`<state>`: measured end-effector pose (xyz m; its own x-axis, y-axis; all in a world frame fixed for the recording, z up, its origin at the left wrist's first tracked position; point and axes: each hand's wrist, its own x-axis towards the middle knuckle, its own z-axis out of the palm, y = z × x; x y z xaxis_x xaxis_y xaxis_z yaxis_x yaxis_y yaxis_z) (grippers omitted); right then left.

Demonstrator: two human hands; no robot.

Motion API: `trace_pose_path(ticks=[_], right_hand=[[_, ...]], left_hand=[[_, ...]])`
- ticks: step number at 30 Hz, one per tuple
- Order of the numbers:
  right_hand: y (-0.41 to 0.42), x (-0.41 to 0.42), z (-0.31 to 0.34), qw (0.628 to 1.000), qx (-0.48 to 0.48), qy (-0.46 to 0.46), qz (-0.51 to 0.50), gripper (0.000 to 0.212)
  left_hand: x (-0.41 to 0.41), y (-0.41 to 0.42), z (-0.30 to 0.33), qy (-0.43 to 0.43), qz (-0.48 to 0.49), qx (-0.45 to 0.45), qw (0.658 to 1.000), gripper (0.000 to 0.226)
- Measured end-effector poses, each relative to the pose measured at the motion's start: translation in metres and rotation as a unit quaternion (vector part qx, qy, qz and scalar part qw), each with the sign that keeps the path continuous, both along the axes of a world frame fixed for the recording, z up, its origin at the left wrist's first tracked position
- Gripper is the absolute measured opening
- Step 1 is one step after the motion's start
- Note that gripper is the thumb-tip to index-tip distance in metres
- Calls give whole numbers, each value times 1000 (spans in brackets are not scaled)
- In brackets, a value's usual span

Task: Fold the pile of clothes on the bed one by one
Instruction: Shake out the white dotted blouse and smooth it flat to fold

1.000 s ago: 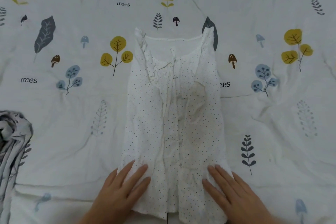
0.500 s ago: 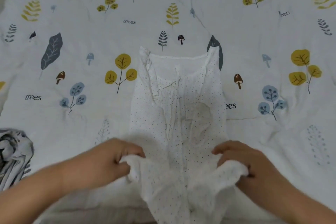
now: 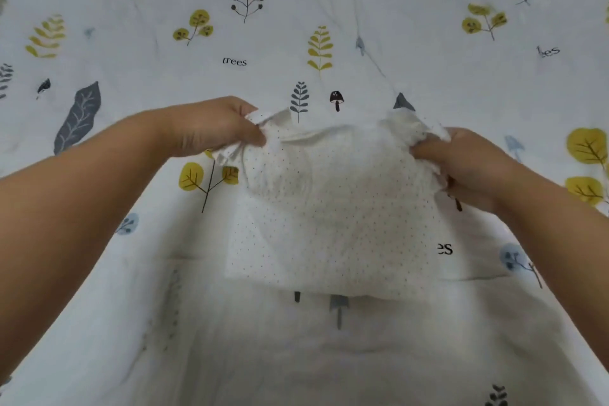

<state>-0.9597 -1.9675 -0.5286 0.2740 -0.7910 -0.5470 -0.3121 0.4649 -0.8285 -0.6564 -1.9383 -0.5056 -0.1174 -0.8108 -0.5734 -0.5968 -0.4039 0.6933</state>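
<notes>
both hands' fingers (image 3: 253, 137) pinch the dotted white top (image 3: 336, 214) doubled on the bedsheet (image 3: 131, 53)

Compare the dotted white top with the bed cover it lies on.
The dotted top carries only tiny dark dots; the bed cover is printed with big leaves, mushrooms and the word "trees". The top is folded over and gripped at its far corners by the left hand and right hand; the cover lies spread and unheld. Both are white fabric.
</notes>
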Motion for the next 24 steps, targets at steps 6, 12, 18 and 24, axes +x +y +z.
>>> trace_pose_path(ticks=[6, 12, 18, 24], right_hand=[[-8, 19, -25, 904, -226, 362, -15, 66], [43, 47, -59, 768, -459, 392, 216, 64], [26, 41, -95, 756, -325, 456, 339, 65], [41, 32, -64, 820, -433, 356, 114, 54]], left_hand=[[-19, -1, -47, -359, 39, -180, 915, 51], [-57, 46, -85, -359, -164, -418, 818, 56], [-47, 38, -126, -392, -244, -200, 864, 59], [-50, 54, -97, -302, -76, -324, 893, 61]])
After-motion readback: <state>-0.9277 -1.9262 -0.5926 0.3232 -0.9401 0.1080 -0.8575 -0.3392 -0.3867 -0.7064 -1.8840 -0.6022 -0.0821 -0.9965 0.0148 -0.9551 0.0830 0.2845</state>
